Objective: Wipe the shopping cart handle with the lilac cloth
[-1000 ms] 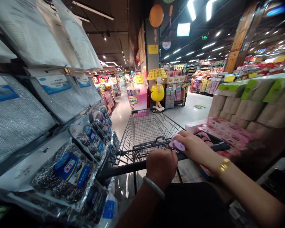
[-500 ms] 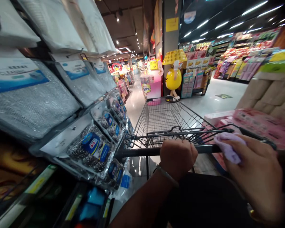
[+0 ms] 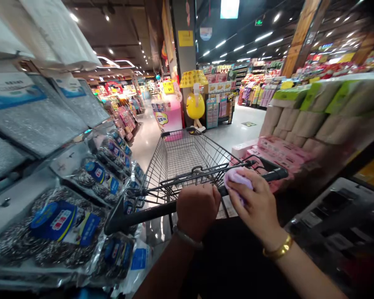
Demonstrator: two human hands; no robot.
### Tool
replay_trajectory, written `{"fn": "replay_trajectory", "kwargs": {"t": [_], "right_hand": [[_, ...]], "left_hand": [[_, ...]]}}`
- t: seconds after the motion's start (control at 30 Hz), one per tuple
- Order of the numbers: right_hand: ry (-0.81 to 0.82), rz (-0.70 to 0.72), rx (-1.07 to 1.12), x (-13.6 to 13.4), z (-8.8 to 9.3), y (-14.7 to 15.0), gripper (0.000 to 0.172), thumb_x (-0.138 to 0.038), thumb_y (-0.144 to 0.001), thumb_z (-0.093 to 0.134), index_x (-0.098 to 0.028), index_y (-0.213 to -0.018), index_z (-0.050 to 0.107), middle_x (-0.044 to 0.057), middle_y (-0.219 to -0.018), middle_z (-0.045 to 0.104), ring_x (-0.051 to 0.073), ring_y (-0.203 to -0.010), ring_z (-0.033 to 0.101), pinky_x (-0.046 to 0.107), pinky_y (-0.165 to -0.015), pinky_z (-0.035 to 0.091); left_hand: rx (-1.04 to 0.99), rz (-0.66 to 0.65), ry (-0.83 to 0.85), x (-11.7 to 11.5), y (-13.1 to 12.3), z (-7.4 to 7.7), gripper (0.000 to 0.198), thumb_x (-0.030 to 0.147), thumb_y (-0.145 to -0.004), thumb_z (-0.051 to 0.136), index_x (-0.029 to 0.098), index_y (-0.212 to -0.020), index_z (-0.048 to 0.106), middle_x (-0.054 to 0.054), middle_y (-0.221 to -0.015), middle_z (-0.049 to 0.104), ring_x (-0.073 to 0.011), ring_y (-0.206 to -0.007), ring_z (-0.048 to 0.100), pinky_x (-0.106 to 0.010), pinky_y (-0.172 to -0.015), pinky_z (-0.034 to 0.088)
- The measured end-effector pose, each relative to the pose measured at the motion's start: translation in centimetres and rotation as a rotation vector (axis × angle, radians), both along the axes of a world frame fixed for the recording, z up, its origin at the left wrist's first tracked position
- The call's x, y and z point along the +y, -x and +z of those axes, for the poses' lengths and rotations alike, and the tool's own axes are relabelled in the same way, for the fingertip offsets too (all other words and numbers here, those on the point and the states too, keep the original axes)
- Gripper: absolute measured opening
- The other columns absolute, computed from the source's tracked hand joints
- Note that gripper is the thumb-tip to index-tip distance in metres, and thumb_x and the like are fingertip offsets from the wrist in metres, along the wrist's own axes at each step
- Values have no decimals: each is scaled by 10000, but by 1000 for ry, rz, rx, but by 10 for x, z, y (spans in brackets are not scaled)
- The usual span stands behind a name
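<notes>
My left hand [image 3: 197, 209], a bracelet on its wrist, is closed around the dark handle [image 3: 149, 214] of a wire shopping cart [image 3: 158, 160]. In my right hand [image 3: 260, 209] is a crumpled lavender cloth [image 3: 239, 176], pinched between the fingers and pressed against the handle just right of my left fist. A gold bracelet [image 3: 280, 248] circles the right wrist. The handle slants upward to the right, and its far right end shows beyond the cloth. My right fingers and the cloth partly hide the bar.
Packaged steel scourers [image 3: 65, 224] hang close along the cart's left side. At the right are pink packs [image 3: 274, 149] and stacked beige paper packs [image 3: 305, 124]. Ahead stand a pink display [image 3: 170, 114], a yellow figure [image 3: 195, 104] and a pillar [image 3: 184, 54]. An aisle [image 3: 145, 128] runs ahead left.
The view has swung right, bringing more of the right-hand stacks into sight. My right hand and the cloth have moved along the handle closer to my left hand, which keeps its grip.
</notes>
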State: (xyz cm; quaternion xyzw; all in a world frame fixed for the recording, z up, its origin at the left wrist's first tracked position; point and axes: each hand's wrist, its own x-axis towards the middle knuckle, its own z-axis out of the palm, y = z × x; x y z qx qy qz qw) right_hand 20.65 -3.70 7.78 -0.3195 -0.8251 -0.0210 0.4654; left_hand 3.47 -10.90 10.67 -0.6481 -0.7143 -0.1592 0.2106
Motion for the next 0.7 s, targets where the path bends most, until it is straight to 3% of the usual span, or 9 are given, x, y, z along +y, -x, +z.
{"fn": "replay_trajectory", "kwargs": {"t": [0.13,0.23,0.3,0.4,0.5,0.63,0.7], "right_hand": [[-96,31,-88,30,-4,-14,308,-255,-892,643,-297,-1184,731,92,-1246,639,277,-1156,609,459,-1026,500],[-11,-121,-3,49,3,-19,255,-288,-925,582,-242,-1109,754,114,-1194,654,273,-1113,623,429,-977,518],[35,-152,59,45,6,-11,247,-287,-941,548,-231,-1054,760,118,-1171,658,267,-1114,616,425,-984,511],[-5,4,-18,27,3,4,229,-284,-924,578,-266,-1053,766,105,-1194,656,266,-1134,597,444,-1017,490],[-28,100,-144,24,-2,0,229,-298,-895,628,-297,-1079,764,94,-1228,655,281,-1157,593,468,-1028,481],[60,-175,-21,37,-4,-14,261,-341,-942,559,-237,-1079,755,140,-1239,624,308,-1155,600,471,-996,501],[61,-236,53,36,-5,-7,281,-349,-965,523,-217,-1069,747,155,-1231,610,306,-1163,593,462,-1001,501]], "left_hand": [[-2,2,2,-1,0,0,375,329,-1002,385,215,-736,623,-58,-654,649,-241,-628,622,-356,-576,277],[-10,18,-11,1,-2,0,379,337,-999,390,214,-724,620,-59,-640,644,-236,-613,616,-352,-573,272],[-14,25,-14,2,-3,0,381,330,-998,389,214,-718,619,-59,-634,644,-235,-608,614,-348,-573,269],[-14,12,0,2,-3,0,385,331,-1003,386,211,-724,624,-65,-638,649,-236,-607,611,-343,-570,267],[-18,-11,4,-1,-1,0,380,329,-1003,391,214,-729,628,-64,-650,655,-235,-617,608,-343,-570,273],[-39,-2,-18,-1,-3,-2,387,336,-1005,383,209,-738,632,-60,-655,654,-233,-628,611,-346,-580,296],[-51,5,-31,1,-6,-3,377,333,-1000,390,202,-740,630,-62,-657,658,-233,-630,618,-347,-586,310]]}}
